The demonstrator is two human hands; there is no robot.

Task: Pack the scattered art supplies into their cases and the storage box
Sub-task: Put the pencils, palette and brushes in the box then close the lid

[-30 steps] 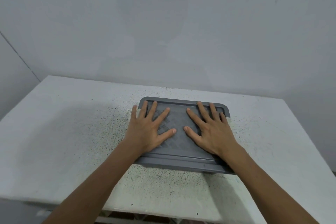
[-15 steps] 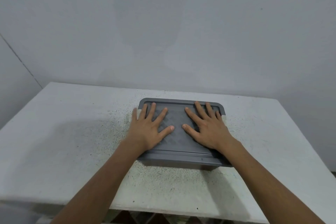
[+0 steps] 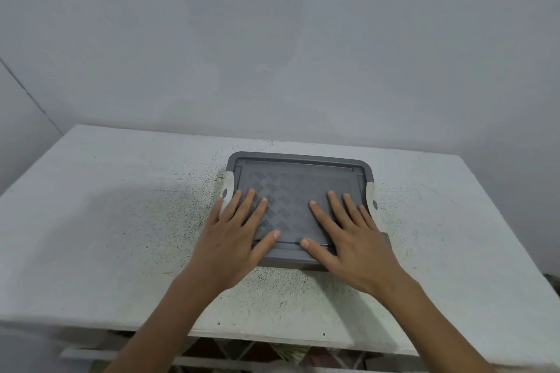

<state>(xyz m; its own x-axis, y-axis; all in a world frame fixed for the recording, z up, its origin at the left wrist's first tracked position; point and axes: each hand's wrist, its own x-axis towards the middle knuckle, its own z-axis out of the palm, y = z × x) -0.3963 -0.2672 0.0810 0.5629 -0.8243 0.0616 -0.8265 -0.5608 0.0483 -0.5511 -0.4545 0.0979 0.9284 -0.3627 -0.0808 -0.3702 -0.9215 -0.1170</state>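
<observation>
The person's left hand [image 3: 233,233] and right hand [image 3: 348,236] both lie flat on the grey lid [image 3: 298,183] of the storage box [image 3: 288,261]. The fingers are straight and spread, gripping nothing, with the palms over the lid's near edge. The box sits at the middle of the white table [image 3: 121,236], towards its far side by the wall [image 3: 272,39]. The lid is on, so the step in hand looks like seating it fully, and the packing seems close to done. To do this well, both palms should press down evenly, because a push on one side alone could rock the opposite corner up. Working the pressure around the rim would help the raised lip catch all the way round. The white left latch [image 3: 228,189] and white right latch [image 3: 370,195] sit at the two short ends, and it cannot be told from here whether they are clipped. Each probably needs a thumb press once the lid sits level. The lid looks like rigid moulded plastic with rounded corners, a stepped border and a shallow woven-check relief across its centre panel. That relief should give the palms some hold. The tabletop is matt, rough-looking and flecked with dark specks.
</observation>
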